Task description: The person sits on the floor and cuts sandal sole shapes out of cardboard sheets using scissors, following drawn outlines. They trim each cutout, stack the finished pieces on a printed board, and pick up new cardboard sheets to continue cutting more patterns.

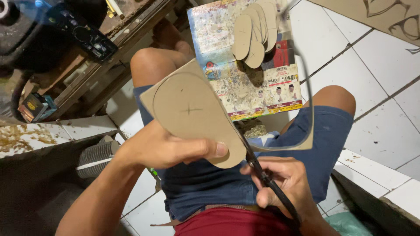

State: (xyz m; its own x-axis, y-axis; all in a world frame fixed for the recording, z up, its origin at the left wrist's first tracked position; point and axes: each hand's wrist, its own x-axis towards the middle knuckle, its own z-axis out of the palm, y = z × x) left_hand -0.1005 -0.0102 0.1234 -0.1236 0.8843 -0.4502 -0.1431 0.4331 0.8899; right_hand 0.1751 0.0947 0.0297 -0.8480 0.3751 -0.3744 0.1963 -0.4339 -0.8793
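My left hand [170,148] grips a brown cardboard piece [188,113] with a drawn sole outline and a small cross on it, thumb on top near its lower edge. My right hand [284,183] is closed on black-handled scissors [262,172] whose blades meet the card's right edge. A thin curved offcut strip [308,100] hangs from the card to the right. Both hands are above my lap, in blue shorts.
A stack of cut sole shapes [256,32] lies on a colourful printed sheet [245,83] on the white tiled floor [376,74]. Dark machinery and a wooden frame [87,39] stand at the upper left. More marked cardboard [393,17] lies at the top right.
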